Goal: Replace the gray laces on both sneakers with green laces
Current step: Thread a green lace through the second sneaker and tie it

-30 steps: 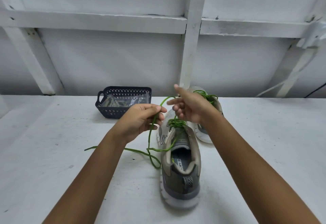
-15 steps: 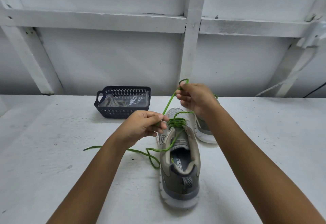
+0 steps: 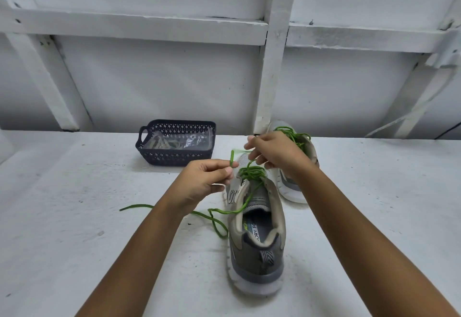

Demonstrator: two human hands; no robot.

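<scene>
Dark basket (image 3: pixel 174 158) behind, the right hand (image 3: pixel 277 154) partly masks the far sneaker (image 3: pixel 291 190) as it and the left hand (image 3: pixel 202 182) pinch the near sneaker (image 3: pixel 257 256)'s loose green lace (image 3: pixel 249 174).

Between our left hand (image 3: pixel 204 182) and right hand (image 3: pixel 277 153) we see a bright green lace (image 3: pixel 232 158). Below both hands, the sneaker (image 3: pixel 257 266) is grey and beige, its sole (image 3: pixel 252 289) white, its heel tab (image 3: pixel 267 256) black-and-white chevron. Behind the right hand, the second sneaker (image 3: pixel 289 186) is pale grey, its second lace (image 3: pixel 296 137) green. Beyond the left hand, the basket (image 3: pixel 174 158) is dark blue, diamond-latticed; the table (image 3: pixel 74 216) white.
</scene>
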